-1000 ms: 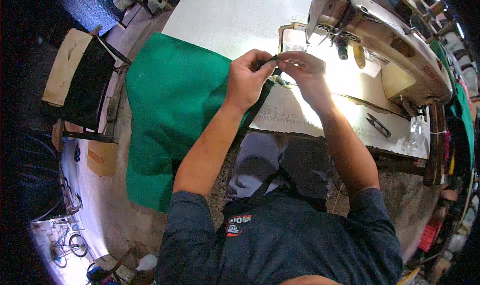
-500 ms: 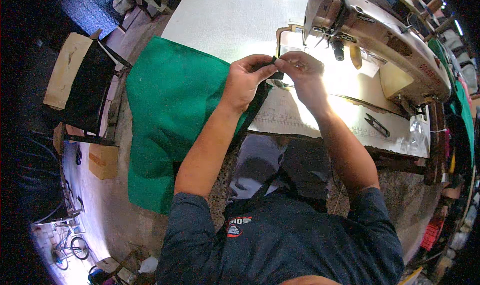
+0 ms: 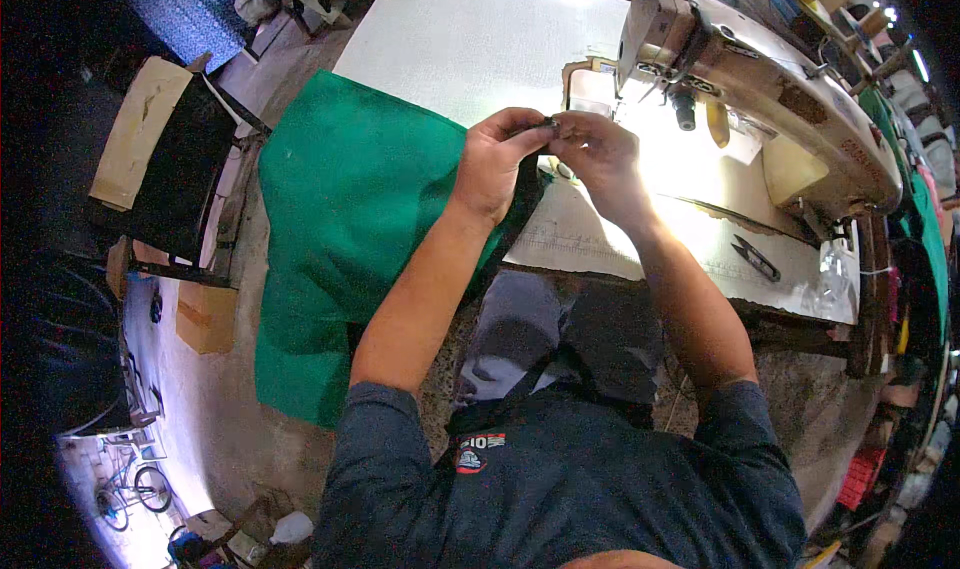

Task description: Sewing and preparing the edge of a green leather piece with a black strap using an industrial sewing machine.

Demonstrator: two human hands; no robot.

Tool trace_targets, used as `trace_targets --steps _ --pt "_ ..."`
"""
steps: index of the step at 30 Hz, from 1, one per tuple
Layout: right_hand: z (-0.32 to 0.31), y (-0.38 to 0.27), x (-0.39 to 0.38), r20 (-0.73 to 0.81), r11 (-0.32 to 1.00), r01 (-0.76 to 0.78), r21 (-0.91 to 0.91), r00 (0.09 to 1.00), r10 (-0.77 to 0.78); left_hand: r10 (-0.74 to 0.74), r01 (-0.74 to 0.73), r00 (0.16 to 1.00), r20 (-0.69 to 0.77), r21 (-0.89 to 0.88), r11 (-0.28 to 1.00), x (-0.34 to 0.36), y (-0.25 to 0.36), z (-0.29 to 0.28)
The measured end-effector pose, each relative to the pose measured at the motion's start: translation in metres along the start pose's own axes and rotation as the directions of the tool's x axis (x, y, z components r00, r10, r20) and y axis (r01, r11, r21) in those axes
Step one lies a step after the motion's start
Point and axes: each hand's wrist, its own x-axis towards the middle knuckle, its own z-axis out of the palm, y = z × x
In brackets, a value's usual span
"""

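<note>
Black strap point(image 3: 522, 194) is pinched at its top end between both our hands, left hand point(image 3: 497, 164) and right hand point(image 3: 597, 154), just as before, held up over the green cloth point(image 3: 350, 219) near the sewing machine point(image 3: 760, 69), so we are still fiddling with it.

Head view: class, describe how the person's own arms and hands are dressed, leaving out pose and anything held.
Both hands, left hand and right hand, are bare, with no gloves. The forearms are bare too. Short dark blue-grey sleeves end near the elbows. No watch or rings can be made out.
</note>
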Motion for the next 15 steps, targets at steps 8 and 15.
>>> trace_targets --steps 8,15 --pt "-0.002 -0.007 0.001 -0.076 0.985 0.066 -0.16 0.994 -0.079 0.177 -0.155 0.984 -0.01 0.43 0.889 0.0 0.003 0.008" --pt "0.012 -0.007 -0.008 -0.076 1.0 0.004 0.001 0.997 -0.004 0.271 -0.256 0.962 0.027 0.43 0.866 -0.003 -0.002 0.002"
